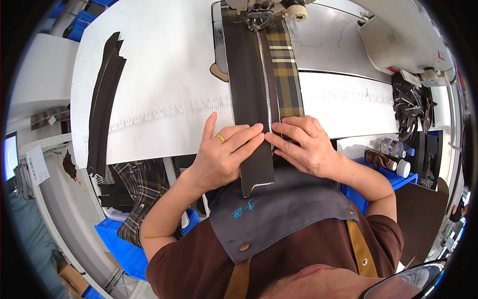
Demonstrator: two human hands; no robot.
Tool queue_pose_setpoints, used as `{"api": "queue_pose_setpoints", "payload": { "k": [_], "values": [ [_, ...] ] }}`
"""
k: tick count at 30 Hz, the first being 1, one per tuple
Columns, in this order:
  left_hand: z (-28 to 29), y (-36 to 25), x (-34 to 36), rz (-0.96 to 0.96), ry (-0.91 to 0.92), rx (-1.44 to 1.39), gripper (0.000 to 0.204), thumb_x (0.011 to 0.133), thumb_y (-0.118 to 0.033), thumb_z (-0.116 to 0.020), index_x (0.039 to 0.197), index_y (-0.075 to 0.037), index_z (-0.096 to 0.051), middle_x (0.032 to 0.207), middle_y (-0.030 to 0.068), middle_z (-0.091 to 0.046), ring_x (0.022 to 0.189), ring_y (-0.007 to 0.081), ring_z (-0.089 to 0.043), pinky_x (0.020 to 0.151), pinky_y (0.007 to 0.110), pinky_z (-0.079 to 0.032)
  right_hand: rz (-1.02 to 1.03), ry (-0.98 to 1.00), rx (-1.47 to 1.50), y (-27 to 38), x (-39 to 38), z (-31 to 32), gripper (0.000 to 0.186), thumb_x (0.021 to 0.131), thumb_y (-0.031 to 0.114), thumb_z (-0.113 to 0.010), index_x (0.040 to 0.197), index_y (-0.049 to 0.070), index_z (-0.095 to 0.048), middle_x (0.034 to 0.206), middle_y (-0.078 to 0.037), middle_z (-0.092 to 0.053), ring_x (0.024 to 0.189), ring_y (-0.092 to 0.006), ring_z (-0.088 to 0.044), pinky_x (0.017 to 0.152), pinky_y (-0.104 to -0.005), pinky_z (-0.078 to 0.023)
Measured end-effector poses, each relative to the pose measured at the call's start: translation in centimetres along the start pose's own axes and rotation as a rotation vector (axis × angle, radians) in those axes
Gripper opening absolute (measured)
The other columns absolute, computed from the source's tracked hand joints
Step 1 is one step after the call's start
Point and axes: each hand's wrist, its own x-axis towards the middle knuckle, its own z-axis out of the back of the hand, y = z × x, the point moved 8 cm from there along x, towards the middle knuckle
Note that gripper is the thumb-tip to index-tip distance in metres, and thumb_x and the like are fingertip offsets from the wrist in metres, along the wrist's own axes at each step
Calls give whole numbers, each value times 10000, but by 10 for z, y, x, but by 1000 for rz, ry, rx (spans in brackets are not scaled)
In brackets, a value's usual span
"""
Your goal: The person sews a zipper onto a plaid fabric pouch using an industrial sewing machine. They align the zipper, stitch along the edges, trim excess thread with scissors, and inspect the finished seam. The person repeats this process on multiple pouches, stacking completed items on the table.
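Observation:
A long dark brown fabric panel lies lengthwise under the sewing machine's presser foot, and its near end hangs past the table edge. A metal-toothed zipper runs along it, with plaid fabric beside and beneath. My left hand, a gold ring on one finger, holds the panel's left side; its little finger is raised and its thumb is hidden. Opposite it, my right hand grips the zipper and fabric edge with bent fingers. The fingertips of both hands nearly meet at the zipper.
A dark folded fabric strip lies on the table's left. Dark scraps hang at the right, above bottles in a blue bin. Plaid pieces fill another blue bin below left. The machine body stands behind right.

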Motion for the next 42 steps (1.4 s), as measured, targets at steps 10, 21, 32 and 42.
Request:
{"api": "queue_pose_setpoints", "payload": {
  "k": [10, 21, 32, 42],
  "values": [
    [3, 73, 101, -58, 26, 125, 290, 824, -125, -548, 1108, -107, -603, 1188, -50, -566, 917, 183, -519, 858, 367, -368, 23, 16, 3, 3, 5, -1, 354, 676, 150, -677, 1004, 28, -621, 1023, -76, -566, 933, -222, -538, 758, -337, -432],
    [-13, 96, 113, -120, -79, 246, 277, 816, -269, -595, 1063, -148, -632, 1167, -70, -575, 915, 157, -521, 832, 324, -373, 17, -7, 14, -1, 0, -2, 362, 666, 140, -674, 1010, 37, -623, 1040, -78, -562, 970, -234, -535, 769, -344, -432],
    [-8, 95, 92, 40, -92, 222, 349, 758, -305, -645, 1079, -170, -624, 1180, -18, -553, 1020, 190, -519, 963, 509, -278, 43, 22, 49, -5, 4, 0, 351, 650, 141, -644, 991, 55, -638, 973, -49, -555, 903, -196, -534, 745, -313, -428],
    [-2, 106, 102, 68, -26, 171, 376, 760, -358, -632, 1085, -168, -617, 1175, -24, -553, 1020, 204, -519, 1012, 554, -180, 69, 47, 65, -13, 15, 2, 353, 640, 130, -640, 983, 48, -638, 945, -38, -549, 870, -178, -531, 709, -293, -422]
  ]
}}
